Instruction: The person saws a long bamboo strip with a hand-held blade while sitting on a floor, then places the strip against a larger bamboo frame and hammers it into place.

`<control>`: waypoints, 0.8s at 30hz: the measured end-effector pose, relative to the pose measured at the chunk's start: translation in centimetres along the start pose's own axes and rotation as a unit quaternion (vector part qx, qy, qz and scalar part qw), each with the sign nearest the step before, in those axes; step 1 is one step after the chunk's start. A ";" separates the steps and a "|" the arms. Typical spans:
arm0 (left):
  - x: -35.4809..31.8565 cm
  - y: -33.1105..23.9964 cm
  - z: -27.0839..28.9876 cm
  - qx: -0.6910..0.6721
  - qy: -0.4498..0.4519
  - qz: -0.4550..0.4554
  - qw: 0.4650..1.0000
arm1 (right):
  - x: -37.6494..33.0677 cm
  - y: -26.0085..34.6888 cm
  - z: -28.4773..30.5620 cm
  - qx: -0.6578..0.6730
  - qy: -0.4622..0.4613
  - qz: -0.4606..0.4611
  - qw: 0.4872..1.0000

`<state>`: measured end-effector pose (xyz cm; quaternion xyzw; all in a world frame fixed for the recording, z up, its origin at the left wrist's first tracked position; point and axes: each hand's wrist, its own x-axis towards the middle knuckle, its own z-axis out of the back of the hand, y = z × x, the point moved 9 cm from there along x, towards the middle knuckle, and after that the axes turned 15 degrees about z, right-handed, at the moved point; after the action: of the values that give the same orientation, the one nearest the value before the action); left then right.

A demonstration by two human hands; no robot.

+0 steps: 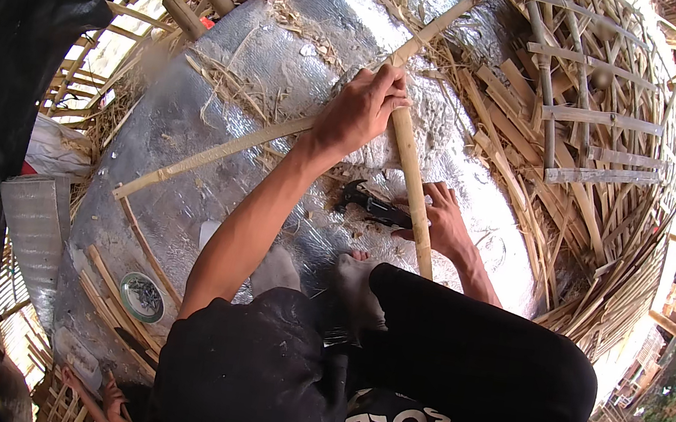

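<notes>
My left hand (360, 111) is closed around the meeting point of split bamboo strips. One bamboo strip (217, 157) runs from it to the lower left, another bamboo strip (441, 26) to the upper right. A bamboo pole (413, 174) slants down from the same point toward my bent knee. Beside this pole, my right hand (449, 224) has its fingers curled at the handle end of a black claw hammer (381, 208). The hammer lies low over the silvery sheet, its head to the left. The pole hides part of the right hand's grip.
Silvery sheeting (157, 161) covers the floor, strewn with shavings. A bowl of nails (142, 296) stands at lower left near loose bamboo strips (107, 309). Bamboo lattice frames (598, 117) and slats are heaped on the right. Another person's hands (108, 403) show at lower left.
</notes>
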<state>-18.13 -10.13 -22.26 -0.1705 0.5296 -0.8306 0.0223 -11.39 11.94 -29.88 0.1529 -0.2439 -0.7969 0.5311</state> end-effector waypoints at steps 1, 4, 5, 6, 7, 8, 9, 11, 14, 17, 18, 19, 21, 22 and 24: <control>-0.3 0.1 0.0 -0.001 0.009 0.020 1.000 | 0.5 1.0 0.7 -0.024 0.002 -0.008 1.000; 0.2 -0.2 0.1 -0.014 0.007 0.000 1.000 | 1.0 1.6 0.8 -0.042 -0.008 -0.012 0.999; 0.4 -0.1 0.1 -0.028 0.006 -0.004 1.000 | 1.3 1.6 0.7 -0.071 0.001 -0.015 0.997; 0.4 0.0 0.1 -0.029 0.009 -0.001 1.000 | 1.3 1.7 0.8 -0.068 0.002 -0.018 0.998; 0.4 0.2 0.1 -0.035 0.006 0.007 0.999 | 1.3 1.8 1.2 -0.073 -0.004 -0.022 0.997; 0.3 0.3 0.1 -0.042 0.005 0.014 0.999 | 1.2 2.1 1.5 -0.077 -0.011 -0.026 0.997; 0.4 -0.1 0.1 -0.015 -0.001 -0.005 1.000 | 0.8 1.8 1.8 -0.074 -0.030 -0.037 0.996; 0.6 -0.2 -0.2 -0.030 0.010 0.003 1.000 | 0.0 0.6 2.1 -0.072 -0.011 -0.059 0.996; 0.6 0.1 -0.4 -0.022 0.013 0.011 1.000 | -1.6 -0.8 3.4 -0.093 0.008 -0.099 0.991; 0.2 1.0 0.3 -0.029 0.007 0.053 0.998 | -2.8 -1.1 5.0 -0.031 0.015 -0.121 0.992; 0.1 0.8 0.2 -0.013 0.007 0.047 0.999 | -3.6 -1.7 5.6 -0.038 0.006 -0.133 0.990; 0.3 0.6 0.0 -0.013 0.009 0.040 0.999 | -4.6 -2.3 5.8 -0.038 0.017 -0.137 0.990; 0.4 0.3 -0.3 -0.013 0.013 0.027 0.999 | -5.4 -2.2 6.4 -0.038 0.018 -0.131 0.991; 0.6 0.4 -0.4 -0.015 0.011 0.030 0.999 | -5.6 -2.4 6.6 -0.041 0.011 -0.136 0.990; 0.7 0.4 -1.1 -0.018 0.015 0.028 0.999 | -6.3 -3.2 4.7 -0.013 0.068 -0.159 0.985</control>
<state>-19.15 -9.55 -22.88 -0.1434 0.5494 -0.8224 0.0349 -13.80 19.85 -27.83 0.2365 -0.1697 -0.8621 0.4149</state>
